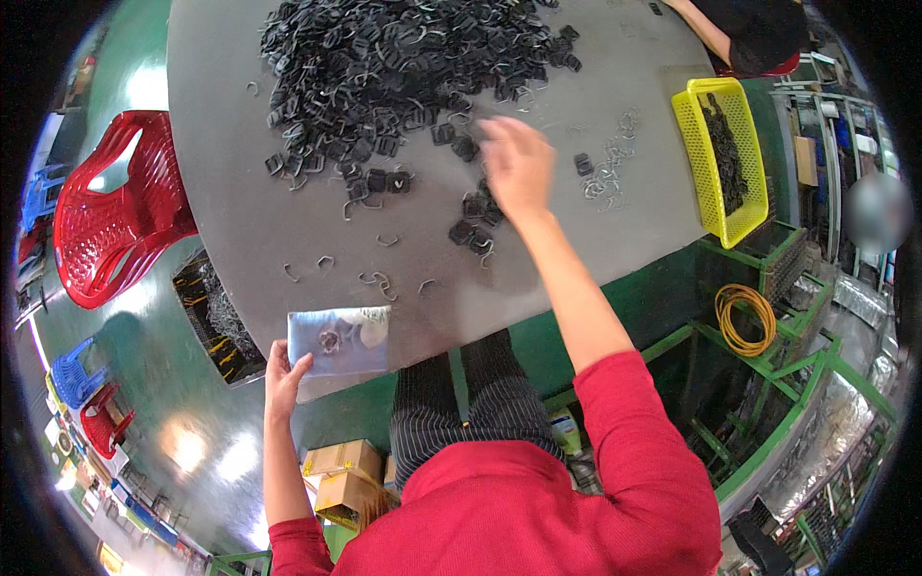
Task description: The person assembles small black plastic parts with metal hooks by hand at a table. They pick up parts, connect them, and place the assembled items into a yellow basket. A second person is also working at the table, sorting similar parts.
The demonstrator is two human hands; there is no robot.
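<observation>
At the table's near left edge, my left hand (281, 376) grips a glossy, bluish rectangular piece (360, 360) by its lower left corner, thumb on top. A small dark ring-like shape and a pale round patch show on its face; I cannot make out whether it is a card or a flat pouch. My right hand (517, 168) reaches over the table beside the big pile of black plastic buckles and wire hooks (375, 72). Its fingers are smeared by motion, so whether they hold anything is unclear. A small cluster of black buckles (473, 230) lies just below that hand.
Loose metal hooks (379, 283) are scattered near the front, with more hooks (607, 178) to the right. A yellow basket (706, 173) holding dark parts stands at the right edge. Another person's arm (706, 31) rests at the far right. A red chair (115, 216) stands left.
</observation>
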